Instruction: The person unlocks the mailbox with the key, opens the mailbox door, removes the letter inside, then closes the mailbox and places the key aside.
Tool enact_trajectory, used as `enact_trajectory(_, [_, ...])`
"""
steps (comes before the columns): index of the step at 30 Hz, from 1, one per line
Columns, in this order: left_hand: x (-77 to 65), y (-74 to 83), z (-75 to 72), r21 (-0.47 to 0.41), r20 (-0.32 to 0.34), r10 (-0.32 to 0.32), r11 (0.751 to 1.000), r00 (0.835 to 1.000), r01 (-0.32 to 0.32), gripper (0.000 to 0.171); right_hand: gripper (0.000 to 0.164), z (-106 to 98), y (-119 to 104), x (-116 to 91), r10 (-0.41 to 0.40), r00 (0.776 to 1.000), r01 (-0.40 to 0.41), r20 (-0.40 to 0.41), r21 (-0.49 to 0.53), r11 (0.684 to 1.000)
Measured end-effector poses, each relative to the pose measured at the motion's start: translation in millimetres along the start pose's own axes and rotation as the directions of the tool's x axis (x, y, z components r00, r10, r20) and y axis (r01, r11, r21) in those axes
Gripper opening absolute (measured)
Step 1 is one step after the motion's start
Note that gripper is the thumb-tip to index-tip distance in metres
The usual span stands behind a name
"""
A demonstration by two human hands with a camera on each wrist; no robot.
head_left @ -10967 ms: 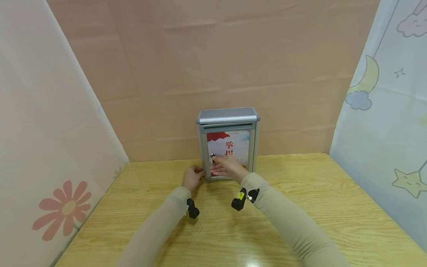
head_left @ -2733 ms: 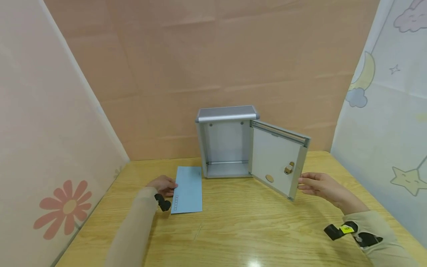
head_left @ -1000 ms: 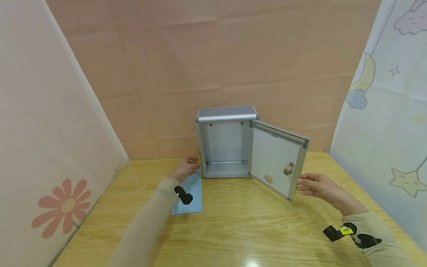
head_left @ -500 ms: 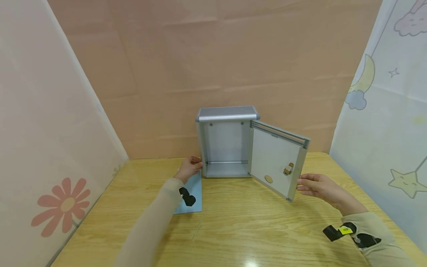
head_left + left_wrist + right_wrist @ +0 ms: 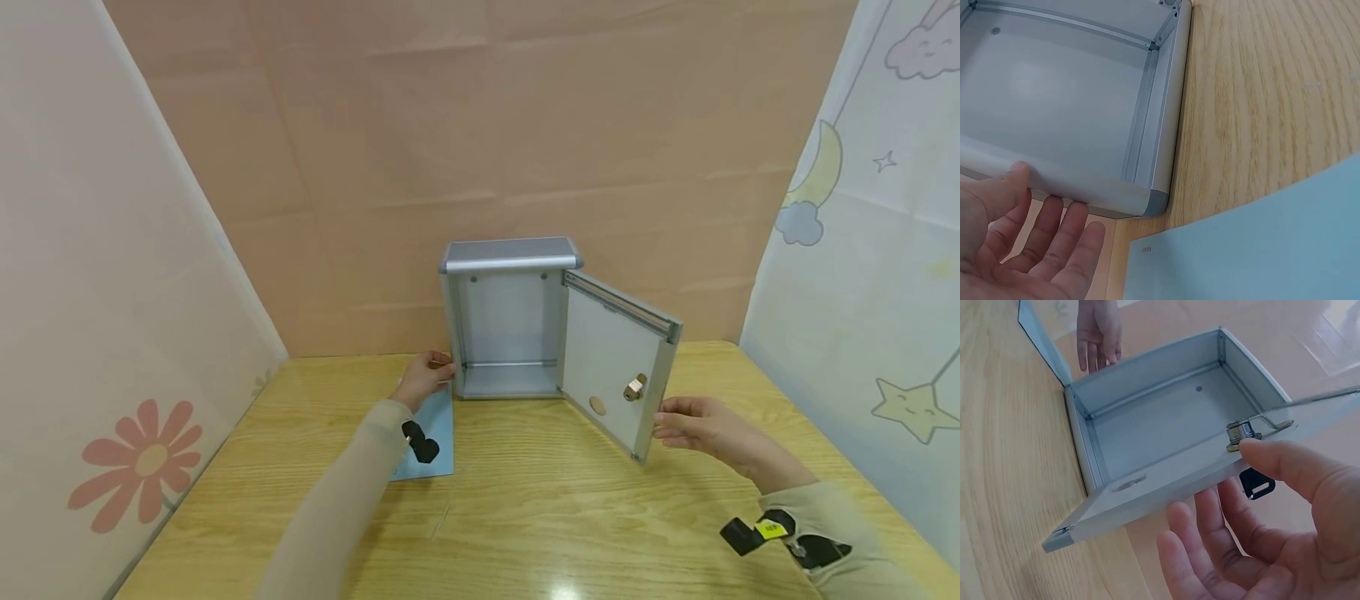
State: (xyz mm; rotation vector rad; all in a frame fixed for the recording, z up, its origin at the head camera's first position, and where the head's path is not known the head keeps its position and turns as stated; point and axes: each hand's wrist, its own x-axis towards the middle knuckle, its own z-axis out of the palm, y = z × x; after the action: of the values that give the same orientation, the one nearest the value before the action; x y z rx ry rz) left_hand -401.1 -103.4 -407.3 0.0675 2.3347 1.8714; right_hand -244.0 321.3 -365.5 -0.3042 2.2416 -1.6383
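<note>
A silver metal mailbox (image 5: pixel 512 254) stands at the back of the table with its hinged door (image 5: pixel 609 346) swung out to the right. Its inside shows bare walls. At the box's left side, my left hand (image 5: pixel 425 382) grips the edge, thumb on the front rim and fingers behind the side wall. The right hand (image 5: pixel 701 425) holds the door's free edge, its thumb close to the lock (image 5: pixel 635 387) on the inner face. A black-headed key (image 5: pixel 1259 482) juts from the outer face in the right wrist view. Partly under the left forearm lies a light blue envelope (image 5: pixel 441 433).
The wooden table (image 5: pixel 540 508) reaches a peach cloth backdrop (image 5: pixel 360 208) close behind the mailbox. A patterned panel with a flower (image 5: pixel 153 461) borders the left, and one with a moon and star (image 5: pixel 917 410) the right.
The door, shut at first, came open. The left hand left the envelope beside the mailbox and moved up to its side. In the last half second, my right hand swung the door slightly inward.
</note>
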Motion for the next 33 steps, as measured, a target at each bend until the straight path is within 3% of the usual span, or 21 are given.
enact_trajectory(10, [-6.8, 3.0, 3.6, 0.002, -0.022, 0.003, 1.0, 1.0, -0.003, 0.022, 0.049, 28, -7, 5, -0.041, 0.996, 0.04, 0.077, 0.007, 0.999])
enact_trajectory(19, [-7.2, 2.7, 5.5, 0.008, -0.041, 0.015, 1.0, 0.999, -0.014, 0.02, 0.048, 43, -13, 13, -0.021, 0.995, 0.024, 0.093, -0.034, 0.999])
enact_trajectory(23, [-7.0, 2.8, 6.1, 0.006, -0.04, 0.018, 1.0, 0.999, -0.018, 0.021, 0.04, 41, -15, 13, -0.035, 0.992, 0.041, 0.122, -0.045, 0.998])
enact_trajectory(26, [-7.1, 2.0, 5.9, 0.003, -0.035, 0.021, 1.0, 0.999, -0.021, 0.022, 0.046, 35, -14, 13, -0.035, 0.989, 0.04, 0.143, -0.035, 0.999])
enact_trajectory(30, [-8.6, 2.5, 5.6, 0.013, -0.03, 0.023, 1.0, 0.999, -0.023, 0.023, 0.057, 23, -10, 15, -0.016, 0.992, 0.012, 0.127, 0.031, 0.999])
enact_trajectory(33, [-9.0, 2.6, 5.4, 0.014, -0.029, 0.02, 1.0, 0.999, -0.02, 0.023, 0.05, 16, -8, 18, -0.042, 0.993, 0.033, 0.108, 0.085, 0.996])
